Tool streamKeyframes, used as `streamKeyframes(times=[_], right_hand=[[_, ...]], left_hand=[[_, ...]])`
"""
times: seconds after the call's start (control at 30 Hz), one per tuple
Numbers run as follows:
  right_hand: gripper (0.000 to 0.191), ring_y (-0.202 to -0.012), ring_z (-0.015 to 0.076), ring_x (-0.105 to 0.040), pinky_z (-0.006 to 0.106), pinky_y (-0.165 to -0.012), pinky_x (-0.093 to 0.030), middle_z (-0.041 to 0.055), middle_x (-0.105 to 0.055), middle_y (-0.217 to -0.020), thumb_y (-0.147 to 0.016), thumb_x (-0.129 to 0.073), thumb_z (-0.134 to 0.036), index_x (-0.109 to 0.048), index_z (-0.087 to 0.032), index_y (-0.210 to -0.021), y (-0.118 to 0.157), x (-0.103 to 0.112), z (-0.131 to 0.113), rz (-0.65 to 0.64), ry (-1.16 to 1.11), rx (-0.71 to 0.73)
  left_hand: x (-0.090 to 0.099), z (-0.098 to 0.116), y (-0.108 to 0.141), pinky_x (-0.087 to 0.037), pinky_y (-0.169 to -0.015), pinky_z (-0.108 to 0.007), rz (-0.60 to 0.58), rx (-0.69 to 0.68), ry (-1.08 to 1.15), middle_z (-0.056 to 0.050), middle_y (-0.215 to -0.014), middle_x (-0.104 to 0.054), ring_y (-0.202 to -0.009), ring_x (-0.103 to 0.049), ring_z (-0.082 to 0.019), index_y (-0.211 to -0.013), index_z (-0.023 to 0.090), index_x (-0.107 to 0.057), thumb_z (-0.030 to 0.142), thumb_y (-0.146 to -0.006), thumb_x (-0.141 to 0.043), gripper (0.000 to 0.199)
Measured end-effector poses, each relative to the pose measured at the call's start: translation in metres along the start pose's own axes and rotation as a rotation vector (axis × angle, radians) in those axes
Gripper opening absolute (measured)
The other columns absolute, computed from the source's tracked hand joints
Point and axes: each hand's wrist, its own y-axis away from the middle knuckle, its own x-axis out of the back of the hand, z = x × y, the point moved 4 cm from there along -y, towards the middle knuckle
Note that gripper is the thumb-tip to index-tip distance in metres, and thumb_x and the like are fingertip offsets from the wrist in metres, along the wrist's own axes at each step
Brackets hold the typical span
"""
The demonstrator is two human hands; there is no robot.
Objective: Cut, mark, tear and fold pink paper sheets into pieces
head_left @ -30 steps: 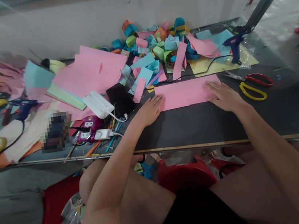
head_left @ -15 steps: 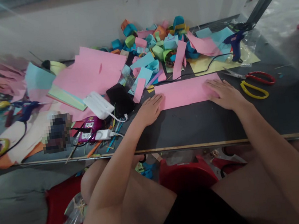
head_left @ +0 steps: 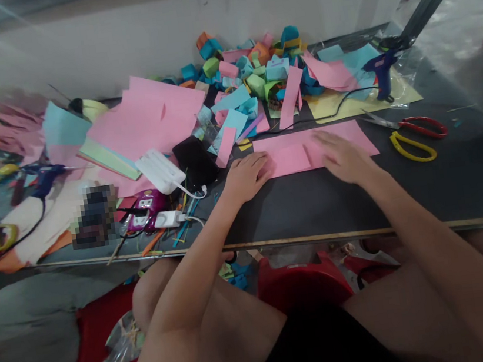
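A long strip of pink paper (head_left: 354, 136) lies across the dark table in front of me, with a folded flap or second layer over its left part. My left hand (head_left: 247, 175) rests on the strip's left end, fingers laid out over the paper. Above the middle of the strip is my right hand (head_left: 342, 156), its fingers stretched toward the flap's raised right edge; whether they touch the paper I cannot tell. To the right of the strip lie scissors (head_left: 413, 134) with one red and one yellow handle, blades apart.
Behind the strip is a heap of folded coloured paper pieces (head_left: 254, 72). A blue glue gun (head_left: 383, 73) lies at the back right, its cord running left. Large pink sheets (head_left: 148, 113), a white power bank (head_left: 160, 171) and a purple power socket (head_left: 147, 205) are at the left.
My right hand has moved left from the strip's right end to its middle, uncovering that end. The flap's right edge now stands up a little. My left hand has shifted slightly.
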Motion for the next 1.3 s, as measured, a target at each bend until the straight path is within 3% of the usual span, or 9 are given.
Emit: streamKeyframes(times=[0.1, 0.17, 0.27, 0.4, 0.67, 0.87, 1.03, 1.17, 1.3], right_hand=[[0.062, -0.162, 0.0263, -0.036, 0.054, -0.134, -0.032, 0.0043, -0.038, -0.174, -0.107, -0.04, -0.036, -0.041, -0.025, -0.168, -0.006, -0.019, -0.03, -0.105, -0.05, 0.194], [0.06, -0.161, 0.0273, -0.038, 0.055, -0.134, -0.032, 0.0039, -0.04, -0.172, -0.108, -0.04, -0.042, -0.045, -0.026, -0.166, -0.007, -0.029, -0.036, -0.178, -0.047, 0.222], [0.058, -0.161, 0.0272, -0.038, 0.055, -0.134, -0.031, 0.0032, -0.042, -0.17, -0.11, -0.038, -0.043, -0.046, -0.027, -0.165, -0.003, -0.034, -0.029, -0.217, -0.037, 0.199], [0.057, -0.16, 0.0275, -0.04, 0.058, -0.132, -0.033, 0.0012, -0.045, -0.169, -0.11, -0.039, -0.043, -0.044, -0.032, -0.166, 0.005, -0.025, -0.019, -0.179, -0.014, 0.178], [0.056, -0.158, 0.0283, -0.045, 0.056, -0.131, -0.036, 0.006, -0.052, -0.165, -0.108, -0.045, -0.045, -0.053, -0.027, -0.161, 0.011, -0.01, 0.0, -0.212, 0.015, 0.198], [0.058, -0.154, 0.0298, -0.05, 0.06, -0.125, -0.044, 0.0057, -0.054, -0.165, -0.107, -0.047, -0.051, -0.051, -0.031, -0.161, 0.026, 0.004, 0.026, -0.158, 0.032, 0.238], [0.06, -0.152, 0.0343, -0.051, 0.064, -0.12, -0.045, 0.0106, -0.053, -0.165, -0.106, -0.047, -0.053, -0.053, -0.028, -0.161, 0.028, 0.005, 0.023, -0.185, 0.006, 0.261], [0.058, -0.143, 0.0346, -0.057, 0.062, -0.118, -0.045, 0.0047, -0.059, -0.16, -0.105, -0.049, -0.055, -0.055, -0.034, -0.159, 0.024, -0.001, 0.003, -0.21, -0.027, 0.327], [0.058, -0.138, 0.0358, -0.06, 0.061, -0.113, -0.05, 0.0082, -0.062, -0.158, -0.107, -0.047, -0.052, -0.057, -0.026, -0.158, 0.023, -0.005, -0.011, -0.184, -0.019, 0.372]], left_hand=[[-0.001, 0.002, 0.001, -0.044, -0.119, -0.047, -0.007, 0.016, 0.013, -0.011, -0.163, -0.056, -0.152, -0.052, -0.028, -0.15, 0.02, -0.06, 0.044, -0.109, -0.045, 0.049], [-0.002, 0.002, 0.002, -0.042, -0.12, -0.046, -0.023, 0.027, 0.018, -0.01, -0.166, -0.053, -0.154, -0.049, -0.027, -0.154, 0.02, -0.056, 0.044, -0.109, -0.045, 0.053], [-0.004, 0.0, 0.002, -0.04, -0.121, -0.047, -0.043, 0.046, 0.02, -0.011, -0.17, -0.046, -0.157, -0.046, -0.028, -0.162, 0.019, -0.046, 0.049, -0.108, -0.043, 0.061], [-0.005, -0.003, 0.002, -0.04, -0.121, -0.047, -0.05, 0.079, 0.015, -0.013, -0.174, -0.039, -0.158, -0.043, -0.03, -0.168, 0.017, -0.037, 0.054, -0.108, -0.041, 0.071], [-0.007, -0.004, 0.002, -0.039, -0.125, -0.046, -0.033, 0.065, 0.023, -0.01, -0.171, -0.044, -0.157, -0.046, -0.028, -0.165, 0.023, -0.042, 0.052, -0.109, -0.044, 0.064], [-0.008, -0.005, 0.003, -0.039, -0.127, -0.047, -0.03, 0.037, 0.018, -0.01, -0.172, -0.043, -0.158, -0.045, -0.027, -0.165, 0.023, -0.042, 0.054, -0.109, -0.044, 0.064], [0.0, -0.011, 0.006, -0.032, -0.132, -0.05, -0.096, 0.013, -0.005, -0.008, -0.173, -0.04, -0.16, -0.042, -0.026, -0.167, 0.022, -0.039, 0.049, -0.108, -0.044, 0.065], [0.013, -0.022, 0.006, -0.011, -0.136, -0.065, -0.093, 0.044, -0.009, -0.006, -0.167, -0.051, -0.153, -0.052, -0.03, -0.158, 0.03, -0.051, 0.041, -0.106, -0.046, 0.054], [0.017, -0.013, 0.005, -0.016, -0.134, -0.066, 0.017, 0.159, -0.047, -0.011, -0.143, -0.072, -0.138, -0.064, -0.034, -0.13, 0.024, -0.069, 0.034, -0.102, -0.051, 0.035]])
